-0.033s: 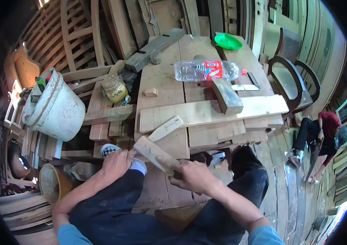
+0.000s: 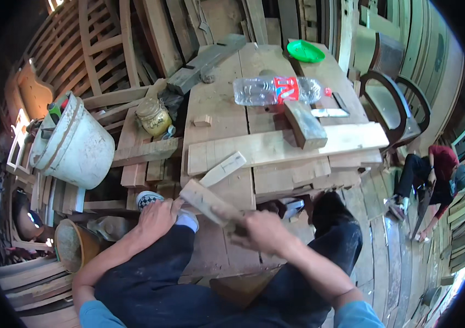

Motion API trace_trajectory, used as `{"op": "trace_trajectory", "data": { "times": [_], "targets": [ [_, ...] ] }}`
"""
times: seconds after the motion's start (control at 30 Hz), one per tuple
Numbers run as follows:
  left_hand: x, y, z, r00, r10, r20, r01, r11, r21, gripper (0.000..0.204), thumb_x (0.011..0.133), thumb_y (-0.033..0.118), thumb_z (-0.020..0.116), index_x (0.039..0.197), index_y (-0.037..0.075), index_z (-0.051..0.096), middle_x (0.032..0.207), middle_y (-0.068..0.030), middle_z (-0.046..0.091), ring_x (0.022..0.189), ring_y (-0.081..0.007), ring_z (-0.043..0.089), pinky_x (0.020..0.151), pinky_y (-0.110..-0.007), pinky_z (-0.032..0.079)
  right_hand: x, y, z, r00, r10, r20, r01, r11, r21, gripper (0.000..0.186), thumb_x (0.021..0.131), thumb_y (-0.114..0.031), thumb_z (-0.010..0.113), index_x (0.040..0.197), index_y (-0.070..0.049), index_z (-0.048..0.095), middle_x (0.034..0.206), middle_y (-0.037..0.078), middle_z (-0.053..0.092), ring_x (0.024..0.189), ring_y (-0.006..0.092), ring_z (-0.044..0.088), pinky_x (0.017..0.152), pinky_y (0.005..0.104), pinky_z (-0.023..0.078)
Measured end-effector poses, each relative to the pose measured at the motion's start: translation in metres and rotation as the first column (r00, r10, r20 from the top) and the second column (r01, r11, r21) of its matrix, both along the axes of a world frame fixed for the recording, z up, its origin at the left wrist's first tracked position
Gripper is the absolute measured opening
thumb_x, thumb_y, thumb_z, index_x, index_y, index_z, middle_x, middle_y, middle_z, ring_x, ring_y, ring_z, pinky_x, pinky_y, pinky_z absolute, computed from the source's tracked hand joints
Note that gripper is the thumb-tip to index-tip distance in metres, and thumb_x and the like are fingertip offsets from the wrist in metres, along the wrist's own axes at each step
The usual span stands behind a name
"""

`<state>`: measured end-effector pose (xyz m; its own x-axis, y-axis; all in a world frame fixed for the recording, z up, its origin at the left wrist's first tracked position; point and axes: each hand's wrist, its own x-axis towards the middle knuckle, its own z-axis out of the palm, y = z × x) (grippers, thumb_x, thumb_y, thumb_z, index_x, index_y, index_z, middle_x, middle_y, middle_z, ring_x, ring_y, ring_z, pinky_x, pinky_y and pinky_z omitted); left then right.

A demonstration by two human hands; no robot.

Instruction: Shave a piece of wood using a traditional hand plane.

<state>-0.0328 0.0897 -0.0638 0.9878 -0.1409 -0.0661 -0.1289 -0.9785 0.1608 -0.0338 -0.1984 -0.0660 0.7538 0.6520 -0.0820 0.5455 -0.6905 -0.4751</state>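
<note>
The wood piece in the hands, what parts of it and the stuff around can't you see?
Head view:
- Wood piece: its near end is hidden inside the right hand, which is motion-blurred.
- Left hand: fingertips hidden against the wood.
- White bucket: contents too small to tell.
- Glass jar: contents unclear.
- Person in red: hands too small, warped at the rim.

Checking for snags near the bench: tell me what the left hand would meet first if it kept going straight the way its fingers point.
Probably the wooden piece that the right hand grips: the left hand points up-right at its near end, almost touching. Depth is unclear.
</note>
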Motion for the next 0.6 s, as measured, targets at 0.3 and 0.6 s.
{"op": "trace_trajectory", "data": {
  "times": [0.3,0.6],
  "targets": [
    [0.006,-0.005,0.002,0.998,0.018,-0.065,-0.018,1.0,-0.006,0.052,0.102,0.035,0.04,0.078,-0.005,0.064,0.065,-0.0273,0.059,0.066,-0.0461,0.061,0.062,-0.054,0.048,0.006,-0.01,-0.004,0.994,-0.11,0.015,0.107,0.983,0.146,0.071,0.085,-0.033,0.063,0.148,-0.032,0.031,0.083,0.022,0.062,0.075,0.0398,0.064,0.07,0.0488,0.053],
    [0.004,0.002,-0.006,0.999,-0.007,-0.032,0.008,1.0,0.007,0.05,0.102,0.033,0.04,0.077,-0.004,0.064,0.063,-0.026,0.059,0.062,-0.0455,0.06,0.059,-0.054,0.047,0.021,-0.022,-0.011,0.973,-0.226,0.047,0.221,0.97,0.103,0.051,0.084,-0.035,0.064,0.13,-0.017,0.056,0.083,0.024,0.065,0.076,0.0407,0.065,0.072,0.0476,0.054]
  ]
}}
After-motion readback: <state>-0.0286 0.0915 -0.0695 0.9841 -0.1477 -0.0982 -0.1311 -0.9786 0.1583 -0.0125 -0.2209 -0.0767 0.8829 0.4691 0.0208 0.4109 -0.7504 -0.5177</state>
